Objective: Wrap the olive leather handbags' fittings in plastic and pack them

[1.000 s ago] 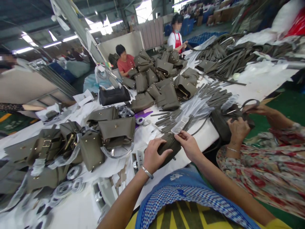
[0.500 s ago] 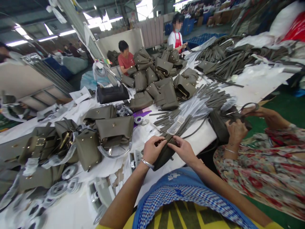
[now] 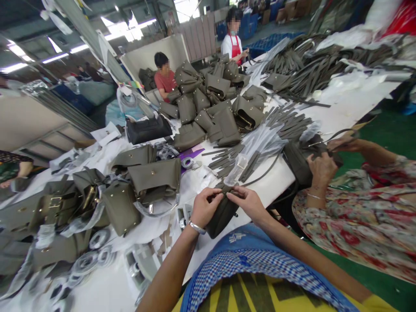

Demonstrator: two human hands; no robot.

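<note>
An olive-grey handbag (image 3: 222, 220) stands at the table's front edge, close to my apron. My left hand (image 3: 207, 206) pinches its upper part, thumb and fingertips together. From the other side my right hand (image 3: 247, 201) grips the same bag, its thumb near the left one. A buckle strap wrapped in clear film (image 3: 236, 170) runs away from the bag just beyond my fingers. What exactly lies between the fingertips is too small to make out.
Several finished-looking bags (image 3: 154, 177) lie to the left, beside rolls of clear tape (image 3: 85, 263). A heap of bags (image 3: 208, 108) and loose straps (image 3: 286, 121) fill the far side. A co-worker's hands (image 3: 321, 167) hold a dark bag at right. Tape dispensers (image 3: 141, 262) stand front left.
The whole view has shifted slightly. My hands stay on the bag with much the same grip, and the bag is tilted a little differently. At far left, another person's arm has come into view.
</note>
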